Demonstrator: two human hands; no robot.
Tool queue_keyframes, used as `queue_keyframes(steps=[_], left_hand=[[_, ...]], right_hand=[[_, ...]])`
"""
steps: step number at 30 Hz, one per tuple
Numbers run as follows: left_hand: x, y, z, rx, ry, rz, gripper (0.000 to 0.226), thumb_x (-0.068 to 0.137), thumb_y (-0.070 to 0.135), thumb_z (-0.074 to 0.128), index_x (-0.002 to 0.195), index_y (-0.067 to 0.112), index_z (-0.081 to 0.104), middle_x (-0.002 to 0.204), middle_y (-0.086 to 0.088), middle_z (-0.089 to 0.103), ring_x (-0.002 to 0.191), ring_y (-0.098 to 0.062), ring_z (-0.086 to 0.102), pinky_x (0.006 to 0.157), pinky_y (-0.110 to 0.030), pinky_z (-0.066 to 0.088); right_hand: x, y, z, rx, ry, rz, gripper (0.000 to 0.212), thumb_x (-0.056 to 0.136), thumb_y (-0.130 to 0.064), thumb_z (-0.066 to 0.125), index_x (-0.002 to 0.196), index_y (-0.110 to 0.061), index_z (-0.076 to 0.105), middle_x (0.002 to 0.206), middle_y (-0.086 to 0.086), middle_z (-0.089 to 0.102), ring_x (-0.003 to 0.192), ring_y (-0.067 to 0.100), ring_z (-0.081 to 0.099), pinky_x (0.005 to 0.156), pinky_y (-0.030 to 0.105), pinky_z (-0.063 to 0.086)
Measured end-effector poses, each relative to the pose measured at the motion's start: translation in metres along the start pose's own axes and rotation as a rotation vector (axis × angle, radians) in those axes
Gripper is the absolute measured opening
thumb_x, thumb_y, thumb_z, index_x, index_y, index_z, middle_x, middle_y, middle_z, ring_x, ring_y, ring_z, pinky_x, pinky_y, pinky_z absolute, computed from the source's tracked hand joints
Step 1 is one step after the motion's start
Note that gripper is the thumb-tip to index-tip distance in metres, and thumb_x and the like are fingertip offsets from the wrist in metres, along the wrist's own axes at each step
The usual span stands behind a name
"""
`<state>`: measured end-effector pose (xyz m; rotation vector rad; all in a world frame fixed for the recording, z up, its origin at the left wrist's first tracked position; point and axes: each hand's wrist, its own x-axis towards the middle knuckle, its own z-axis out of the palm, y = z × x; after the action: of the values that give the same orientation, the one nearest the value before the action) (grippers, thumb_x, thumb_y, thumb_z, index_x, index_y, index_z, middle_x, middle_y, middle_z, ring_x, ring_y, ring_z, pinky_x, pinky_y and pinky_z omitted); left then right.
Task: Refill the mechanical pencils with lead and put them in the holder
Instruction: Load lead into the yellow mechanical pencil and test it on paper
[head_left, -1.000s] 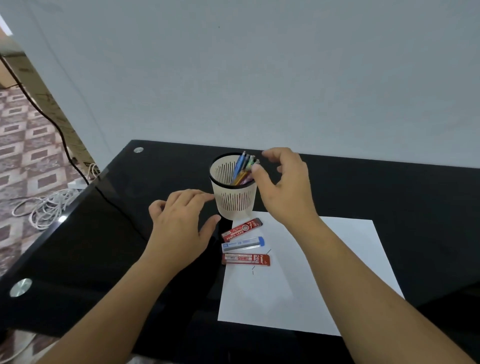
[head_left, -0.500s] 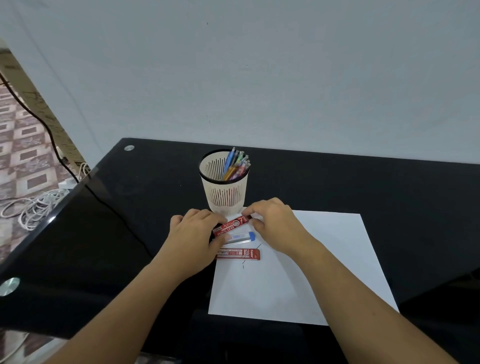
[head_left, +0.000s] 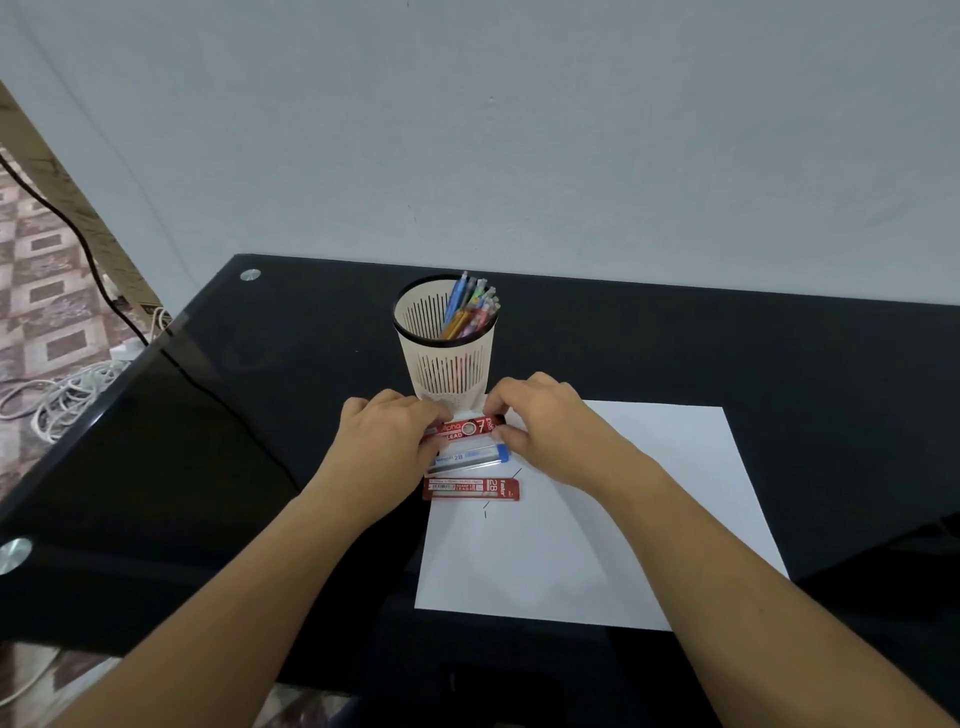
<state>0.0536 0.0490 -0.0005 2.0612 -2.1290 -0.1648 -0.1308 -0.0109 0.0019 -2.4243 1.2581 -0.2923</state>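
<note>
At the near foot of the slotted cream plastic holder (head_left: 452, 374), a flat red lead case (head_left: 465, 428) printed "0.7" is pinched at both ends: the left end by the curled fingers of the left hand (head_left: 379, 447), the right end by those of the right hand (head_left: 545, 421). Slim coloured mechanical pencils (head_left: 470, 309) are leaned inside the round, black-rimmed holder. Nearer the person, a clear blue-capped lead tube (head_left: 467, 457) and a second red case (head_left: 470, 488) marked "2B" are laid across the left edge of a white paper sheet (head_left: 623, 519) on the glossy black table (head_left: 675, 338). A thin loose lead (head_left: 516, 473) is seen on the paper.
</note>
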Motion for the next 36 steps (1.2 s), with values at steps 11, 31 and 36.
queue_keyframes(steps=[11,31,36], left_hand=[[-0.025,0.002,-0.001,0.032,-0.095,-0.059,0.038,0.093,0.050,0.050,0.129,0.039,0.052,0.124,0.015,0.054,0.120,-0.010,0.042,0.103,-0.039,0.031],[-0.017,0.008,-0.009,0.032,-0.163,-0.057,0.036,0.094,0.045,0.051,0.129,0.035,0.054,0.123,0.010,0.052,0.117,-0.013,0.041,0.099,-0.038,0.034],[-0.023,0.013,-0.018,0.126,-0.146,-0.005,0.040,0.093,0.049,0.051,0.131,0.036,0.051,0.124,0.010,0.051,0.117,-0.013,0.041,0.101,-0.040,0.033]], right_hand=[[-0.021,-0.005,0.007,-0.058,-0.055,0.022,0.038,0.092,-0.034,0.059,0.129,-0.028,0.054,0.128,-0.008,0.054,0.116,0.012,0.042,0.102,0.034,0.038],[-0.014,-0.016,0.003,-0.410,-0.114,-0.078,0.035,0.095,-0.042,0.049,0.118,-0.016,0.055,0.119,0.003,0.052,0.108,0.018,0.041,0.098,0.038,0.034],[-0.025,-0.018,-0.005,-0.388,-0.097,-0.072,0.035,0.094,-0.045,0.049,0.115,-0.018,0.056,0.114,0.001,0.051,0.104,0.016,0.040,0.097,0.038,0.034]])
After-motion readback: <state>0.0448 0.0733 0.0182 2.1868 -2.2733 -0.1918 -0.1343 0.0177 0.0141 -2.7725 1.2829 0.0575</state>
